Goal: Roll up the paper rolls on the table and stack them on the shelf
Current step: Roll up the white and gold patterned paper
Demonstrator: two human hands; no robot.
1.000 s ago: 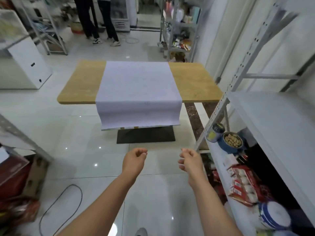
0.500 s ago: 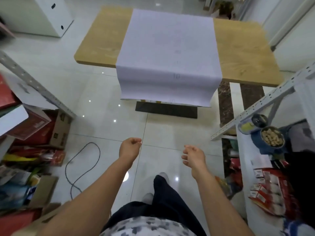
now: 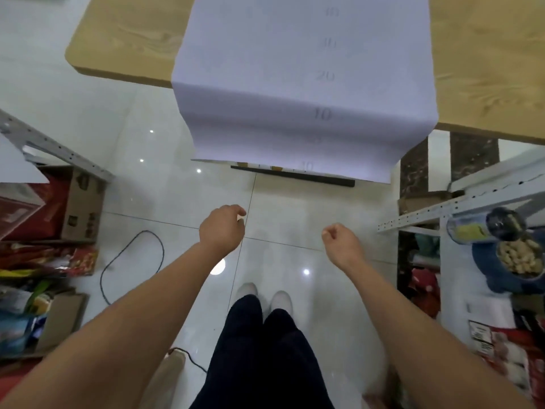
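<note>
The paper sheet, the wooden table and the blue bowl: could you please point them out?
paper sheet (image 3: 300, 69): head view, flat part on the table.
wooden table (image 3: 126, 39): head view, bare top beside the paper.
blue bowl (image 3: 480, 261): head view, left wall.

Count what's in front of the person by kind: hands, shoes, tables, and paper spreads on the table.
Hands: 2, left hand and right hand, both holding nothing
Shoes: 2, left shoe and right shoe
Tables: 1, the table
Paper spreads: 1, the paper hanging over the near edge; layers underneath cannot be told
Total: 6
</note>
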